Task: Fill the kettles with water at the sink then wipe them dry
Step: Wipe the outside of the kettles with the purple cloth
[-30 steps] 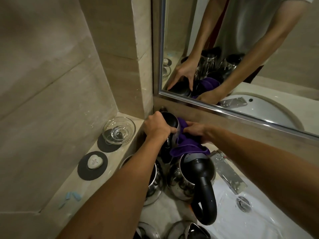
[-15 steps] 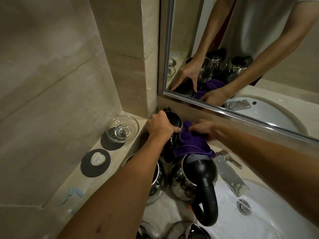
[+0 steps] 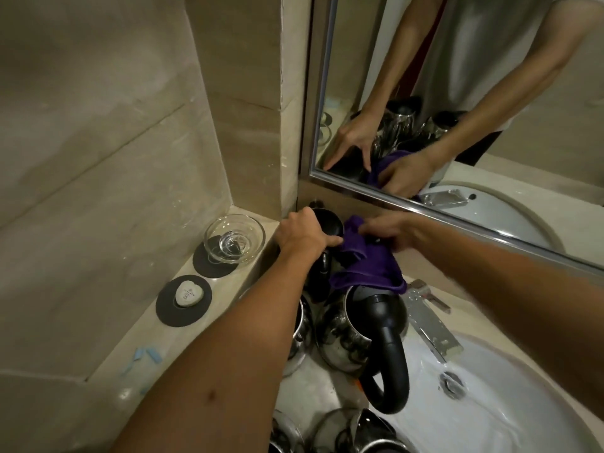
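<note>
While the left hand (image 3: 302, 232) grips the rear kettle (image 3: 330, 223), right hand (image 3: 389, 232) fingers pinch the purple cloth (image 3: 369, 266) against it.

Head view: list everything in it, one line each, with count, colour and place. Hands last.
back kettle: one, black top, in the corner under the mirror
front kettle: one, steel with black handle, on the counter beside the basin
other kettles: at least three, steel, partly hidden, left and bottom edge
cloth: one, purple, draped between back and front kettles
glass dish: one, clear, on a dark coaster on the ledge
heart-shaped soap: one, white, on a dark coaster on the ledge
tap: one, chrome, over the basin
basin: one, white, lower right
mirror: one, steel-framed, on the back wall
left hand: grips the back kettle
right hand: holds the cloth
</note>
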Demonstrator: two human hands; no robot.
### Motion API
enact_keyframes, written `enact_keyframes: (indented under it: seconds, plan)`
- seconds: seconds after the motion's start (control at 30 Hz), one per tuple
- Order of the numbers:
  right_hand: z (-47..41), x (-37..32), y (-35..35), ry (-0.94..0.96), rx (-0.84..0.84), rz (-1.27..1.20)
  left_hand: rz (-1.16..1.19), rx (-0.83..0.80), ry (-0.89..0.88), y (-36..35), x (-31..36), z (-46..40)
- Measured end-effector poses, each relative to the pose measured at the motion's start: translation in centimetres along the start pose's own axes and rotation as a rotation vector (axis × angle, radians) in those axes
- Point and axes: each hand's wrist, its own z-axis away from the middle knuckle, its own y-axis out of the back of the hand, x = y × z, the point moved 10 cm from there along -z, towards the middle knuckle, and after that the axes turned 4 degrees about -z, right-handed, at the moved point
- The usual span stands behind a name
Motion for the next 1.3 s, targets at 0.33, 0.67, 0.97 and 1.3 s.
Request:
enact_keyframes:
  seconds: [0.33, 0.67, 0.97, 1.3]
  plan:
    - [9.9, -7.2, -0.2, 0.324, -0.080, -0.472, 0.871, -0.044, -0.129, 2.9, 1.7, 3.8]
    - [13.8, -10.1, -6.5, 0.389, -0.433, -0.327, 1.776, -0.394, 0.082, 0.3, -0.3, 5.7]
    - [13.0, -10.0, -3.6, 0.334, -0.121, -0.023, 1.740, -0.325, 0.210, -0.7, -1.4, 5.2]
    - [8.5, -5.0, -4.2, 0.201, 0.219, 0.047, 1.695, 0.015, 0.356, 0.8, -5.6, 2.6]
